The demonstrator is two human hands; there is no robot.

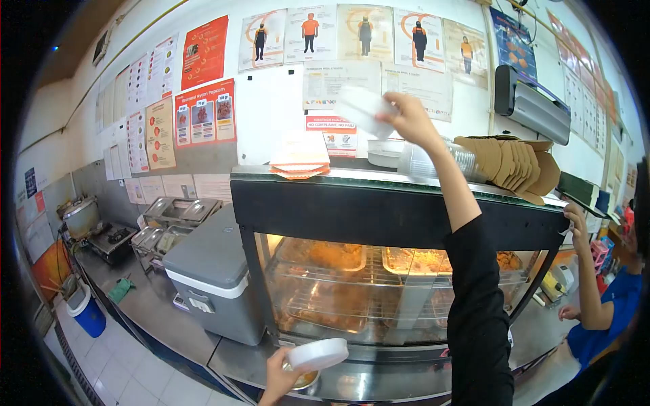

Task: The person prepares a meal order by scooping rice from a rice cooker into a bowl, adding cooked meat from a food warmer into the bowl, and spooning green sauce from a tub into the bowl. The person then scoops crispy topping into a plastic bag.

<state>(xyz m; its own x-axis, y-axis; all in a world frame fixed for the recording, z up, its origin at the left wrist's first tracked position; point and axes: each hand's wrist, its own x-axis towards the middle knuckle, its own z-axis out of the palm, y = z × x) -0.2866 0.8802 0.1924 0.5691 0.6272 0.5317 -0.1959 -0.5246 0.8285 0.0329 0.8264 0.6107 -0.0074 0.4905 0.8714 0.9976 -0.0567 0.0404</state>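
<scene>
High above the food warmer [352,203], my right hand [409,120] grips a whitish translucent item [365,111], blurred by motion. White round containers [385,153] and a row of clear plastic lids or cups [433,161] stand on the warmer's top below it. At the bottom, my left hand [279,373] holds a white round bowl or lid [318,353], tilted, over a round container with a yellowish rim [307,380] that is partly hidden. Trays of fried food [336,256] show behind the warmer's glass.
Brown cardboard pieces [511,162] and orange-white paper packets [300,159] lie on the warmer. A grey cooler box [213,271] stands left of it. At the right, a person in a blue shirt [606,318] touches the warmer's corner.
</scene>
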